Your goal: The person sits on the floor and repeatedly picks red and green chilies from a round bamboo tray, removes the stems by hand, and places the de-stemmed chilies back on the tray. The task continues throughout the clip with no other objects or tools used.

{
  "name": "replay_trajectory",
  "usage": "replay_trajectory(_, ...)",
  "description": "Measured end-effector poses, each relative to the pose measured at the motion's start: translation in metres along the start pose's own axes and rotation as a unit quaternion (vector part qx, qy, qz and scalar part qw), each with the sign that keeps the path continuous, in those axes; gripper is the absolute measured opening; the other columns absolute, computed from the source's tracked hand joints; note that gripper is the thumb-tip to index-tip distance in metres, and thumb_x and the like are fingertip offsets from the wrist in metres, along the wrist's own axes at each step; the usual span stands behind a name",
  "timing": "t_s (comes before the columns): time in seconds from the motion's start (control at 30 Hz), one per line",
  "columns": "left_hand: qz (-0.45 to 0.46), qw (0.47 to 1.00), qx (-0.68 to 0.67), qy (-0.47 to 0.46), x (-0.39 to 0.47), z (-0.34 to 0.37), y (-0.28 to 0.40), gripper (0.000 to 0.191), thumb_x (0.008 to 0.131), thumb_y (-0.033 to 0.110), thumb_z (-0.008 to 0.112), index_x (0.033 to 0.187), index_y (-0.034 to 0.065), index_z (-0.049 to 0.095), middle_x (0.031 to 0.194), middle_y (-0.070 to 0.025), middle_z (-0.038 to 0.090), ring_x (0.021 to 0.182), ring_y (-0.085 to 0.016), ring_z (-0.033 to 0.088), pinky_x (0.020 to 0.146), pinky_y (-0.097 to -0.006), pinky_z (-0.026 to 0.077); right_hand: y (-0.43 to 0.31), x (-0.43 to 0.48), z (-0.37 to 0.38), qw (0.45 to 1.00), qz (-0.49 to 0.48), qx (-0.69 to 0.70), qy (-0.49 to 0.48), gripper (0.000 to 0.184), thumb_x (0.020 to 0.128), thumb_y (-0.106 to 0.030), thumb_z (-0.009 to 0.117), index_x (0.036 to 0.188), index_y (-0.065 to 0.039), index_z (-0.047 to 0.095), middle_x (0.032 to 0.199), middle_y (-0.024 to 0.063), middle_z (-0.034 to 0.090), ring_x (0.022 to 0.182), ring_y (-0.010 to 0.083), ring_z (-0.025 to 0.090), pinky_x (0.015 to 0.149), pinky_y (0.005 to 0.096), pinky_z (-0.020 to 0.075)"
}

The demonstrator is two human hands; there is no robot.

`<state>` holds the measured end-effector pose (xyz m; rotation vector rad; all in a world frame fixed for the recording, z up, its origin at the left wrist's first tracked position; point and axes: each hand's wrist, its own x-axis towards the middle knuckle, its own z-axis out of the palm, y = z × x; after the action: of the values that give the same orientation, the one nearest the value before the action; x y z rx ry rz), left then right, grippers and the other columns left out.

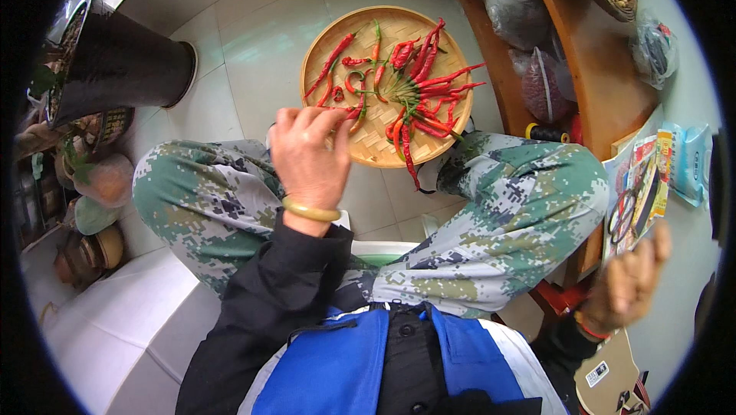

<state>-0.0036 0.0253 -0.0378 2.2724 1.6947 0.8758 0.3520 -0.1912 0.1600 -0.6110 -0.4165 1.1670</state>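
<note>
A round woven bamboo tray (374, 153) lies before my knees. On its right side, a bunch of red chili peppers (425, 90) fans out with the green stems gathered at the centre. Loose red and partly green chilies (330, 64) are scattered over the left side. My left hand (310, 147) hovers at the tray's near left rim, its fingertips bent down by a chili (359, 110); whether they grip it is hidden. Out to the right, my right hand (629, 277) is raised and blurred with curled fingers, close to scissors (624, 213) on a table.
Printed packets (661, 156) and a blue wipes pack (690, 165) lie on the right-hand table. Bagged goods (543, 84) and a black thread spool (546, 133) sit on the wooden shelf. A tall dark planter (123, 61) stands at left. A beige bag (609, 372) is at lower right.
</note>
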Motion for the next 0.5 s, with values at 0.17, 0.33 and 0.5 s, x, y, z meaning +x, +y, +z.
replay_trajectory(0.17,-0.053,0.990,0.047,-0.121,-0.009,-0.022,-0.009,0.015,0.084,0.017,0.090,0.097,0.0124,0.083,0.097,-0.0029,0.075,0.102,-0.030,0.065,0.090,-0.0433,0.052,0.111,0.051,0.000,0.992,0.111,-0.043,-0.041,0.020,0.123,-0.024,0.044,0.116,-0.006,0.046,0.061,-0.0056,0.036,0.043,0.0073,0.029,0.051,0.0359,0.0544)
replay_trajectory(0.33,-0.061,0.987,0.049,-0.143,-0.019,-0.008,-0.013,0.025,0.083,0.018,0.091,0.106,0.0125,0.082,0.089,-0.0024,0.074,0.094,-0.028,0.068,0.081,-0.0412,0.056,0.138,0.073,0.001,0.989,0.089,-0.109,-0.049,0.015,0.123,-0.022,0.043,0.119,-0.007,0.046,0.065,-0.0098,0.034,0.046,0.0012,0.027,0.051,0.0238,0.0465)
replay_trajectory(0.5,-0.101,0.983,0.028,-0.153,-0.022,0.003,-0.012,0.029,0.084,0.018,0.091,0.111,0.0140,0.081,0.088,-0.0034,0.073,0.086,-0.027,0.071,0.075,-0.0424,0.058,0.138,0.072,-0.004,0.989,0.107,-0.090,0.055,0.021,0.123,-0.025,0.043,0.121,-0.006,0.050,0.065,-0.0096,0.031,0.049,0.0019,0.025,0.055,0.0251,0.0453)
